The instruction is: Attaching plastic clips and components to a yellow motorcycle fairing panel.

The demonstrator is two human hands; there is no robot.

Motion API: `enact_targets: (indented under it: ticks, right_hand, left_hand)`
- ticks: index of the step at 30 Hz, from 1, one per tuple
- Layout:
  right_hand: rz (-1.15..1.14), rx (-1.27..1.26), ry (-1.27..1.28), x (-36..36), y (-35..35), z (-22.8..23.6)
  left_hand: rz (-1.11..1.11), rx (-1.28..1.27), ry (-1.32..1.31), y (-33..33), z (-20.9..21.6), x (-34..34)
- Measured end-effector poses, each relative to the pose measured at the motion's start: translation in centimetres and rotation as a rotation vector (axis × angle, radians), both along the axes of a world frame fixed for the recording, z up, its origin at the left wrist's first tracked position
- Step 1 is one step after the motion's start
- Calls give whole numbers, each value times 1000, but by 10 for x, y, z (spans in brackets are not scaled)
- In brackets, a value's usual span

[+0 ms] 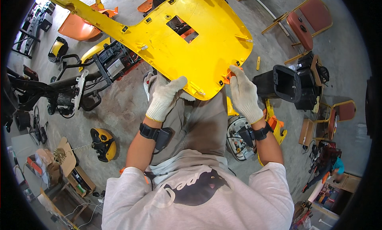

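Note:
A large yellow plastic panel (211, 31) is tilted up in front of my legs, its ribbed inner side facing me. It has a rectangular cut-out, and small black clips sit along its edges. My left hand (165, 95), in a white knit glove, grips the panel's lower left edge with the thumb on top; its other fingers are partly hidden beneath. My right hand (244, 92), gloved too, is closed at the lower right edge around a small orange plastic piece (228, 76). The fingers partly cover that piece, and I cannot tell whether it is attached to the panel.
A stripped vehicle frame (93, 76) with wiring stands at left. On the floor lie a yellow-black helmet-like part (103, 145), orange shells (79, 27) and a light-coloured housing (240, 138). A black bin (278, 84) and red-brown chairs (300, 31) are at right. Another person (339, 166) is at far right.

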State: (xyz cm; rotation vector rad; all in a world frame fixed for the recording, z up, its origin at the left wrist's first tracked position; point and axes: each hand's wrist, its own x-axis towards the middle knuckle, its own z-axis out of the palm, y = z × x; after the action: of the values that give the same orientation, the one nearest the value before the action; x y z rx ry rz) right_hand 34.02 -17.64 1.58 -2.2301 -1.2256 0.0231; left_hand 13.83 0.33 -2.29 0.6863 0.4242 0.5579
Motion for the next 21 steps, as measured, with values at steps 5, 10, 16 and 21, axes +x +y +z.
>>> enact_targets:
  ticks: [5,10,16,21]
  right_hand:
    - [-49,-59,74,-2,1,7]
    - [-125,-77,293,-1,7,11]
    - [-95,-87,146,0,8,9]
    - [-48,-34,92,-4,-1,8]
  left_hand:
    - [15,-1,1,-1,-1,0]
    - [37,-15,-14,-1,0,0]
    - [20,-4,-21,0,-1,-2]
    - [8,2,-16,1,-2,-1]
